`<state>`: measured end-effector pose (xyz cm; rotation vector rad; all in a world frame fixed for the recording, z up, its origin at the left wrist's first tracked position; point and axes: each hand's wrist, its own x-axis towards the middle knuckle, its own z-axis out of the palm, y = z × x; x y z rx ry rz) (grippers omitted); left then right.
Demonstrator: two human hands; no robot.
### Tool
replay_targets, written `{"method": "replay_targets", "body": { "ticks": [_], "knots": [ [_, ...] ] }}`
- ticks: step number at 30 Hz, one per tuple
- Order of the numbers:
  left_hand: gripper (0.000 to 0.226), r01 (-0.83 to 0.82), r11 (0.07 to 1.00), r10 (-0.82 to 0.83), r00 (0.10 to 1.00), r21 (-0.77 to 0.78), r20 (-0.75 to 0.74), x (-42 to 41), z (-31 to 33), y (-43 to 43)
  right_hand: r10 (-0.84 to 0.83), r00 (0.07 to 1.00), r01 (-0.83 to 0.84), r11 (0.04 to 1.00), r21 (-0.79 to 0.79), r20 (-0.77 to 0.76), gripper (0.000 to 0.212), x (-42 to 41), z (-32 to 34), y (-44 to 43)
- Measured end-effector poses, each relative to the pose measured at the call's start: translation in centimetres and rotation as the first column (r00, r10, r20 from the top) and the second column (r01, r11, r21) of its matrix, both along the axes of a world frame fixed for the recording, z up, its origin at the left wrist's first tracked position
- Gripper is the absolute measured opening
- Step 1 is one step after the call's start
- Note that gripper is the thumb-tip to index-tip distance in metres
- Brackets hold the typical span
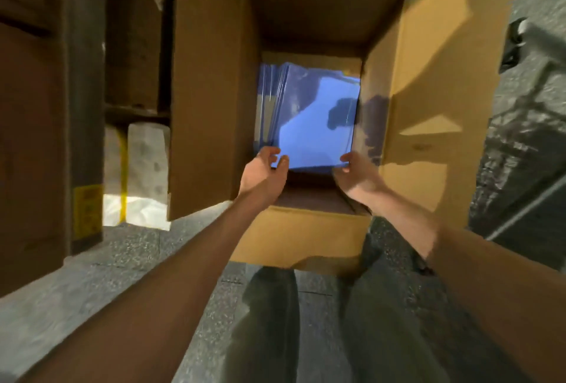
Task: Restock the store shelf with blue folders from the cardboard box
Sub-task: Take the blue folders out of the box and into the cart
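An open cardboard box (306,235) stands on the floor right in front of me, its flaps spread out. Inside it lies a stack of shiny blue folders (309,113), slightly fanned at the left. My left hand (266,168) reaches into the box and its curled fingers touch the near left corner of the stack. At the near right corner, my right hand (355,174) pinches the folder edge between thumb and fingers.
A tall cardboard flap (208,85) rises on the left of the box and a wide one (435,100) on the right. Brown shelving with cartons (39,113) stands at the far left. White wrapped packs (147,168) sit beside it. Grey speckled floor lies around; my legs are below.
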<state>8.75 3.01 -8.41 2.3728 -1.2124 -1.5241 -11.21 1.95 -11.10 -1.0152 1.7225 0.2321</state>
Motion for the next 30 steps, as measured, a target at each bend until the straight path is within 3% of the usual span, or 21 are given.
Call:
{"method": "replay_targets", "body": {
  "ticks": [5, 9, 12, 15, 17, 21, 24, 28, 30],
  "knots": [
    [0.053, -0.031, 0.996, 0.026, 0.998, 0.087, 0.052, -1.7, -9.8, -1.5, -0.155, 0.988, 0.154, 0.986, 0.068, 0.005, 0.055, -2.1, -9.5, -2.8],
    [0.06, -0.024, 0.996, 0.018, 0.997, 0.086, 0.069, -2.6, -16.6, -2.4, -0.192, 0.98, 0.191, 0.981, 0.036, 0.042, 0.043, -2.9, -15.0, -5.0],
    [0.066, -0.038, 0.994, 0.025, 0.992, 0.103, 0.12, -2.5, -20.6, -3.5, -0.203, 0.975, 0.199, 0.978, 0.054, 0.09, 0.011, -2.6, -17.4, -6.2],
    [0.063, -0.043, 0.987, 0.022, 0.99, 0.152, 0.139, -2.3, -23.0, -4.6, -0.212, 0.972, 0.209, 0.977, 0.034, 0.105, 0.014, -2.1, -19.8, -6.8],
    [0.059, -0.049, 0.986, 0.026, 0.989, 0.159, 0.143, -2.3, -24.0, -4.7, -0.221, 0.97, 0.218, 0.975, 0.036, 0.105, 0.031, -2.0, -21.2, -6.6],
    [0.062, -0.083, 0.994, 0.068, 0.981, 0.074, 0.182, -2.1, -24.8, -4.1, -0.261, 0.96, 0.257, 0.965, 0.053, 0.098, 0.031, -2.0, -22.0, -6.0],
    [0.056, -0.16, 0.986, 0.155, 0.981, 0.04, 0.114, -2.4, -24.4, -3.7, -0.289, 0.951, 0.284, 0.957, 0.057, 0.107, 0.033, -1.9, -21.7, -5.7],
    [0.059, -0.21, 0.976, 0.208, 0.977, 0.058, 0.053, -3.2, -24.3, -3.5, -0.273, 0.954, 0.271, 0.962, 0.029, 0.122, 0.058, -1.5, -20.6, -5.6],
    [0.049, -0.21, 0.975, 0.209, 0.978, 0.067, 0.021, -3.7, -24.1, -3.5, -0.265, 0.955, 0.268, 0.963, -0.01, 0.137, 0.065, -1.3, -19.8, -5.8]
  ]
}}
